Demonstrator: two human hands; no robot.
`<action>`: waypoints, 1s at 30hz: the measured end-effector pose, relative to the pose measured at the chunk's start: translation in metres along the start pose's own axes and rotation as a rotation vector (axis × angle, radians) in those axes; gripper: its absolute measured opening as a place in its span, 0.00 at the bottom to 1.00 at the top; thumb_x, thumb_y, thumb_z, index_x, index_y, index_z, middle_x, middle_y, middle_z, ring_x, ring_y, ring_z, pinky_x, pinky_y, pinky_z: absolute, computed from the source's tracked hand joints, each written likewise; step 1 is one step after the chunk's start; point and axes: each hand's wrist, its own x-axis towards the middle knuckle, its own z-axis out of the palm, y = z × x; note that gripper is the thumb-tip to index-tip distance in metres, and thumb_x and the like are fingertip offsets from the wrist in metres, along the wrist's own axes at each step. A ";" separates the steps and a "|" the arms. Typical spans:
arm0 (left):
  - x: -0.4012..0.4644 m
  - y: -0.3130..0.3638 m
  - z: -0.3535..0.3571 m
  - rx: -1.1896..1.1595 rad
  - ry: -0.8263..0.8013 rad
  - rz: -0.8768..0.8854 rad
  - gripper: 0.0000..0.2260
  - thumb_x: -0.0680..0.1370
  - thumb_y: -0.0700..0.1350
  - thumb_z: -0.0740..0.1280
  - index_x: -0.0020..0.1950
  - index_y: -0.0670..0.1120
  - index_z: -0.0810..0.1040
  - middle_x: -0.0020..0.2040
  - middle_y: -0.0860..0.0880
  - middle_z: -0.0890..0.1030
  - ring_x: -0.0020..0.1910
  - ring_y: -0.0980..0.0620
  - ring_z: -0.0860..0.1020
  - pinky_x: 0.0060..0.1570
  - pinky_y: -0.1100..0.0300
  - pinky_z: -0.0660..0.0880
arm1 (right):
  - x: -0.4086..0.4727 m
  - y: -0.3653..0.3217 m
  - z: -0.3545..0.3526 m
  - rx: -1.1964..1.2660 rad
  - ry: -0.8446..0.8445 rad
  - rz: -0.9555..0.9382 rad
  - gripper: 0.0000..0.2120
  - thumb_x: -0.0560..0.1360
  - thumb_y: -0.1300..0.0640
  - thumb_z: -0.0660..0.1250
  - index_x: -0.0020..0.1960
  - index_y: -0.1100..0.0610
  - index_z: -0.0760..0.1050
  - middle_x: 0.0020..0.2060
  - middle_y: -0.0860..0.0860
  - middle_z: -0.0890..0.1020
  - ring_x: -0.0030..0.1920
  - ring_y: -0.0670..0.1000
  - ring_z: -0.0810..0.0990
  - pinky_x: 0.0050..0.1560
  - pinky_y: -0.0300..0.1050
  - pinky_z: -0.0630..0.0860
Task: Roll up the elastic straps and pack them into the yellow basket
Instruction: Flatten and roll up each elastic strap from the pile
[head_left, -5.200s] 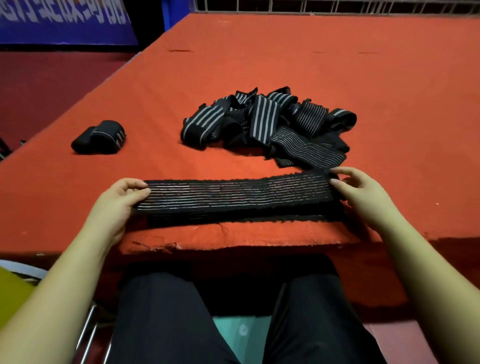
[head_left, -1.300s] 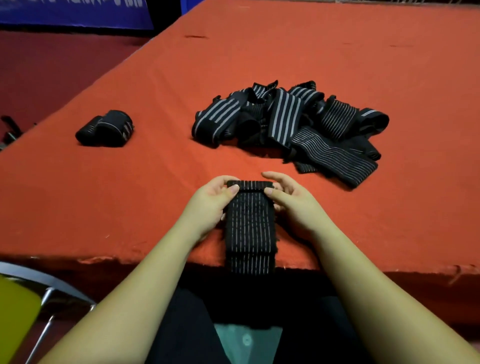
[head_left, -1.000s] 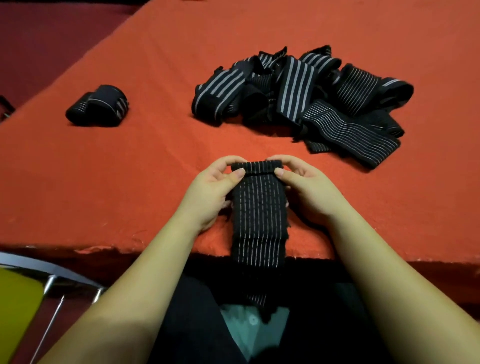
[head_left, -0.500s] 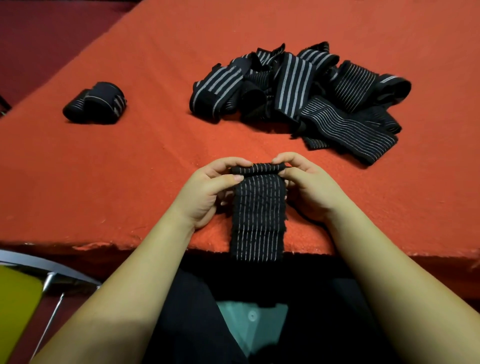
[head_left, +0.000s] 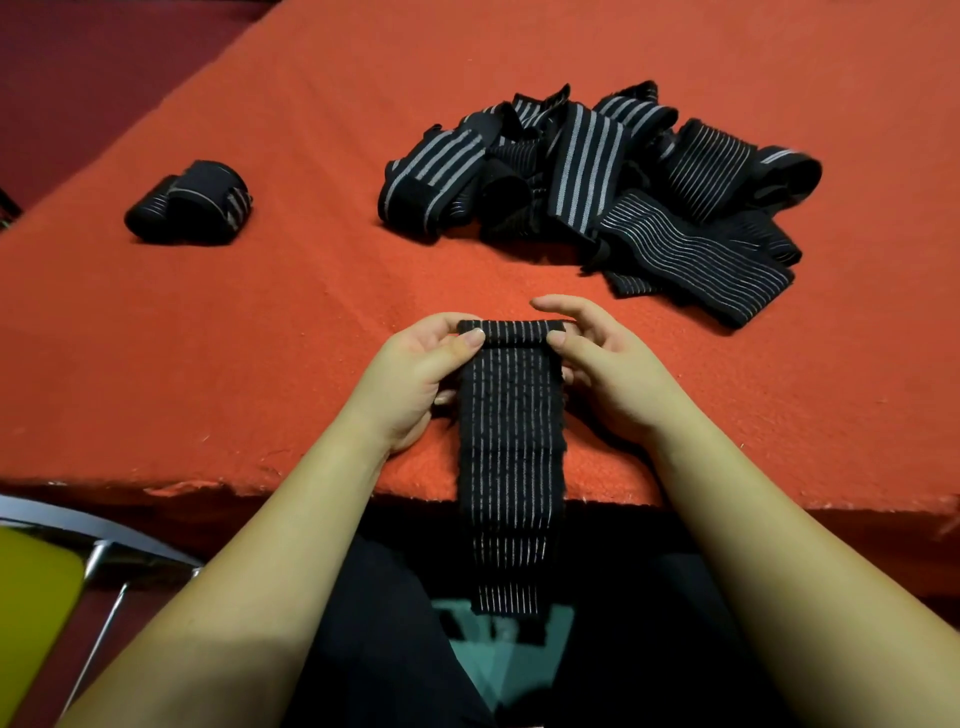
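Head view, seated person at a table w/ orange-red felt cover. Black elastic strap w/ thin grey lengthwise stripes lies front-centre, running toward the viewer; far end is curled into a small tight roll, near end hangs over the table edge above the lap. Left hand: thumb on top of the roll's left end, fingers curled behind it, pinching the roll. Right hand: thumb on the roll's right end, index finger extended above and beyond it, remaining fingers bent under; it too grips the roll. Pile of unrolled straps, black w/ grey stripes of differing widths, sits beyond the hands, centre-right, well apart from them. Rolled strap bundle lies far left on the cover, apart from the pile. Lower left: yellow object beside a metal chair frame, below table level; cannot tell if it is the basket.
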 end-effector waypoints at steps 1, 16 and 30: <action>-0.001 0.001 0.001 -0.002 0.000 -0.005 0.05 0.81 0.41 0.62 0.55 0.44 0.76 0.37 0.51 0.80 0.29 0.59 0.74 0.22 0.68 0.63 | 0.000 0.000 0.000 -0.004 -0.004 -0.003 0.14 0.81 0.67 0.58 0.62 0.54 0.73 0.32 0.43 0.75 0.29 0.41 0.72 0.32 0.34 0.70; -0.004 0.003 -0.001 -0.053 0.026 0.011 0.20 0.77 0.32 0.60 0.41 0.53 0.84 0.38 0.52 0.81 0.33 0.54 0.73 0.25 0.64 0.60 | 0.000 -0.002 -0.003 0.121 -0.137 0.066 0.21 0.77 0.69 0.59 0.45 0.47 0.83 0.39 0.50 0.81 0.36 0.47 0.76 0.38 0.42 0.71; -0.005 0.003 0.005 0.010 0.000 0.002 0.07 0.81 0.38 0.62 0.58 0.41 0.74 0.39 0.50 0.80 0.30 0.60 0.77 0.24 0.70 0.68 | -0.002 0.001 -0.004 0.057 -0.084 0.023 0.04 0.72 0.55 0.72 0.47 0.51 0.82 0.40 0.49 0.80 0.36 0.47 0.74 0.40 0.39 0.72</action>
